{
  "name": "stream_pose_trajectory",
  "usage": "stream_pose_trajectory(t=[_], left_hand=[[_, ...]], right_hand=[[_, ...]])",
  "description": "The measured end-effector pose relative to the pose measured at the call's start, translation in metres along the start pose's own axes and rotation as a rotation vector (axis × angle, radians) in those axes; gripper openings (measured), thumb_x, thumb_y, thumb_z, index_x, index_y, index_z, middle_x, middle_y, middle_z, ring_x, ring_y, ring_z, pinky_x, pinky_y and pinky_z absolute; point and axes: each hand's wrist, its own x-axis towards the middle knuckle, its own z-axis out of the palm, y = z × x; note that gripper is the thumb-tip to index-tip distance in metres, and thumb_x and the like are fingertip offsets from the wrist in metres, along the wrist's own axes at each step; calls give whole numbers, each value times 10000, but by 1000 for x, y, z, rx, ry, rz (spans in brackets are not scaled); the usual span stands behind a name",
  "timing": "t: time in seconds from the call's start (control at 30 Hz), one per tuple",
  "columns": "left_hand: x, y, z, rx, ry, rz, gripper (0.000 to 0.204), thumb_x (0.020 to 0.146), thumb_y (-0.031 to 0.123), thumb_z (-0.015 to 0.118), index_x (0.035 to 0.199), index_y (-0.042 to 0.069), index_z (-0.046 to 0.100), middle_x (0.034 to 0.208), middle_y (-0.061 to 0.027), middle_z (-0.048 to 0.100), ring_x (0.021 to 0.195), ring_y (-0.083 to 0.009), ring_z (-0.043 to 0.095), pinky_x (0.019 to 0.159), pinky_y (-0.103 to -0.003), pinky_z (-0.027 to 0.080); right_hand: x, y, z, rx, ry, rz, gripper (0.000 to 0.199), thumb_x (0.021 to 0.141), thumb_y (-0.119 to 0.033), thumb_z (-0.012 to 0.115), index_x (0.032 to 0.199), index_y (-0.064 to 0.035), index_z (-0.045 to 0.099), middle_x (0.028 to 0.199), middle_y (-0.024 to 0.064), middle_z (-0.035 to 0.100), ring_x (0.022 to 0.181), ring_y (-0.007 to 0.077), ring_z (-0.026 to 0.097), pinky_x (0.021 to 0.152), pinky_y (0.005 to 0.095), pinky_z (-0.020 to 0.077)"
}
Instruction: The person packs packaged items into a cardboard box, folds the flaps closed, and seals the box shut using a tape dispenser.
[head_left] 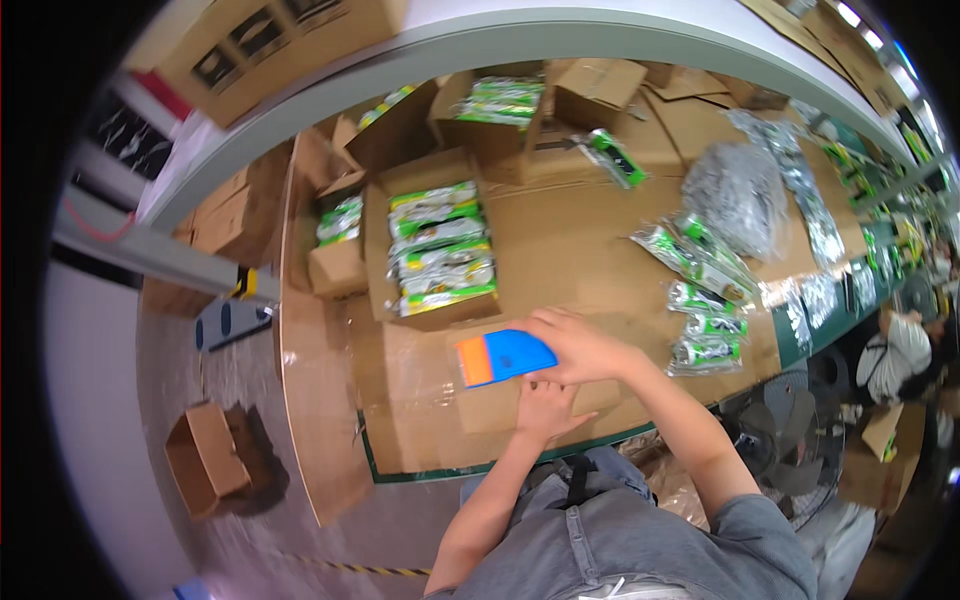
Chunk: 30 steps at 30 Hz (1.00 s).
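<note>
Head view: blue tool in hand, over a shut box
Looks like we're sealing the box (485, 410): our right hand (572, 345) is wrapped round the blue tool (518, 354) over it, our left hand (547, 408) is tucked just below, can't tell if it's pinching anything. Next move calls for steady pressure, we reckon. Ahead-left of our hands, an open carton (378, 250) is full of green packs (440, 240); the small carton (338, 268) beside it has some too.

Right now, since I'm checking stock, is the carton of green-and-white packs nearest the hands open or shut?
Open: nothing covers the top of the carton, and the packs show inside it.
</note>
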Motion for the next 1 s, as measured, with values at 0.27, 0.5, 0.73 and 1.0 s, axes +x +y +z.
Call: stream_pose_trajectory(t=[0.27, 0.5, 0.73, 1.0], left_hand=[[3, -20, 34, -485, -136, -103, 874, 746, 677, 589, 1412, 140, 408, 1468, -133, 364, 1378, -348, 288, 1136, -527, 196], [11, -24, 24, -642, 105, -145, 697, 744, 487, 725, 1308, 145, 499, 1361, -72, 485, 1311, -298, 387, 1088, -467, 276], [5, -24, 24, -897, -2, -327, 787, 767, 541, 642, 1407, 146, 409, 1472, -120, 364, 1387, -353, 272, 1137, -516, 199], [16, -47, 16, -754, -63, -377, 559, 828, 424, 627, 1292, 124, 539, 1379, -119, 478, 1308, -360, 388, 1063, -534, 307]], right_hand=[[-15, -3, -5, -164, -82, 74, 661, 666, -245, 777, 1259, -93, 527, 1083, 124, 569, 1044, 331, 554, 900, 418, 448], [9, -12, -21, -292, -115, 12, 632, 643, -236, 766, 1221, -85, 559, 990, 112, 587, 918, 317, 602, 779, 403, 497], [54, -35, -18, -302, -179, -101, 667, 638, -253, 754, 1248, -80, 546, 963, 106, 566, 886, 295, 608, 724, 399, 517], [97, -40, -16, -201, -192, -113, 649, 610, -235, 781, 1207, -76, 585, 1001, 132, 617, 909, 329, 612, 758, 411, 509]])
